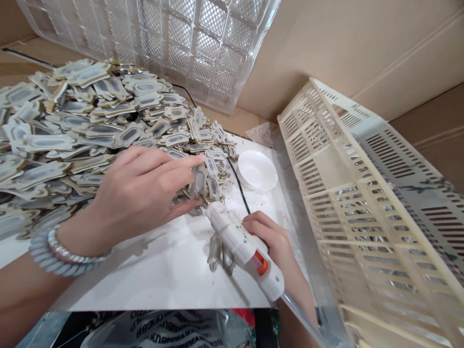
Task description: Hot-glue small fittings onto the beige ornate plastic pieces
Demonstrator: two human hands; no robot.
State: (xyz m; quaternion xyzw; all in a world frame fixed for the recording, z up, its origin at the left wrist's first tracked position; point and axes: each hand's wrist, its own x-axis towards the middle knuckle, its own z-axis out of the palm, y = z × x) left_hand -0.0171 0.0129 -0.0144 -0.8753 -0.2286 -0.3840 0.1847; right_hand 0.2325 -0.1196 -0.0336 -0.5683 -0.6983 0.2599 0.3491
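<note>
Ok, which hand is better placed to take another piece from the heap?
Probably the left hand: it's close to the heap, though it appears to pinch a small piece already. The right hand is farther off, gripping the white glue gun.

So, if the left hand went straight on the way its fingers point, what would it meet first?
Probably the grey framed pieces just past the left hand, then perhaps the white bowl, though depth is hard to judge.

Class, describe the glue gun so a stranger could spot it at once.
Find the white tabletop beside the slatted crate. Above it, the right hand holds the glue gun: a white body with an orange part, which the flat grey pieces nearby lack.
</note>
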